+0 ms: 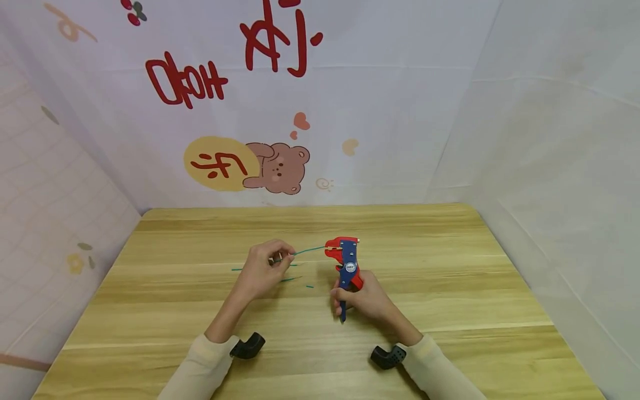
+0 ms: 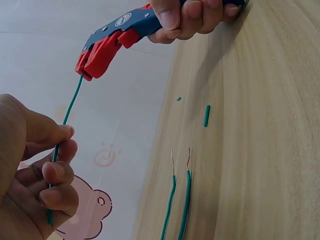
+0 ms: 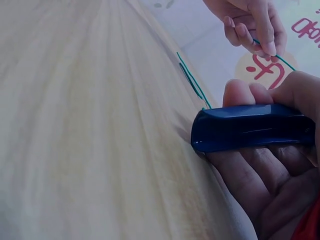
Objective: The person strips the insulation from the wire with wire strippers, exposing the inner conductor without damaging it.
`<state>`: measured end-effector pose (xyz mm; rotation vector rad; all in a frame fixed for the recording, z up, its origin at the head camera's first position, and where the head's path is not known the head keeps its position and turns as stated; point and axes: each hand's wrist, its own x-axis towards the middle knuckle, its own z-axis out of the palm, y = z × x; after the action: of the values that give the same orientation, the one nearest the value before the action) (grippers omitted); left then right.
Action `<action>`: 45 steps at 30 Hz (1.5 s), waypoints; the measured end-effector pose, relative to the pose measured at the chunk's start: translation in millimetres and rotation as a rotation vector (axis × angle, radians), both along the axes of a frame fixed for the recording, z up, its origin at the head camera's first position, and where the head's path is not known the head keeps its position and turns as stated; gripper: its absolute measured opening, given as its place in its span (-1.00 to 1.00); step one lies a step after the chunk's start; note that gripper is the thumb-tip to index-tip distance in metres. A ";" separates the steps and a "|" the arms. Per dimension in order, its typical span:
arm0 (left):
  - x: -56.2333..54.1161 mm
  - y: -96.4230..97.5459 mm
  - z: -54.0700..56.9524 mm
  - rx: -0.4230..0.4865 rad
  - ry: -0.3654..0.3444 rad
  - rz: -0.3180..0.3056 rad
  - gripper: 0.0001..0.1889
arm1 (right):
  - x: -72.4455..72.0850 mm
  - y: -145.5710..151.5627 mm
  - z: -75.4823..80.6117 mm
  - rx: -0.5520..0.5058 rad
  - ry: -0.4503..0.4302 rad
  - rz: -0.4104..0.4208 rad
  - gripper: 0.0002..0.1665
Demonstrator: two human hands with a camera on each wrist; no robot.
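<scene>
My left hand (image 1: pixel 266 268) pinches a thin green wire (image 1: pixel 309 250) between thumb and fingers, above the table. The wire's far end runs into the red jaws of a wire stripper (image 1: pixel 348 261), which has a blue body and red parts. My right hand (image 1: pixel 364 297) grips the stripper by its handles, fingers curled round them. In the left wrist view, the green wire (image 2: pixel 73 104) passes through the left hand (image 2: pixel 37 165) and its tail shows below the fingers. Two more green wires (image 2: pixel 186 200) with bared copper ends lie on the table beneath.
A short green piece of insulation (image 2: pixel 207 116) and a smaller green bit (image 2: pixel 178 99) lie on the wooden table (image 1: pixel 425 266). Behind the table hangs a white printed cloth (image 1: pixel 400 122). Black curved pieces (image 1: pixel 248 346) sit at both cuffs.
</scene>
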<state>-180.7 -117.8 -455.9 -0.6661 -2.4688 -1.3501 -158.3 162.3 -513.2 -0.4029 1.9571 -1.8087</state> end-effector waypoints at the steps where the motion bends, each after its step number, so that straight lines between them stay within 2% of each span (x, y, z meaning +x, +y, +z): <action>1: -0.1 0.0 -0.1 -0.001 -0.002 -0.001 -0.87 | 0.0 0.1 -0.2 0.000 0.004 -0.003 -0.60; 8: 1.3 -2.0 -1.0 -0.023 -0.019 0.001 -0.89 | 0.8 -1.3 -4.4 -0.002 0.019 -0.017 -0.54; 15: 1.4 -1.3 -2.5 -0.029 -0.048 -0.031 -0.90 | 1.7 -2.5 -5.6 -0.006 0.015 -0.035 -0.63; 33: 1.9 8.2 0.9 -0.036 0.035 -0.040 -0.90 | 0.5 -5.0 -2.1 0.054 0.068 -0.033 -0.78; 45: 2.6 11.2 4.2 -0.037 0.052 -0.023 -0.92 | -0.4 -5.6 0.4 0.075 0.083 -0.041 -0.83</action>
<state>-178.0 -106.6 -451.7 -0.7303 -2.4582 -1.2814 -158.7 156.7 -512.8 -0.4225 2.0974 -1.7628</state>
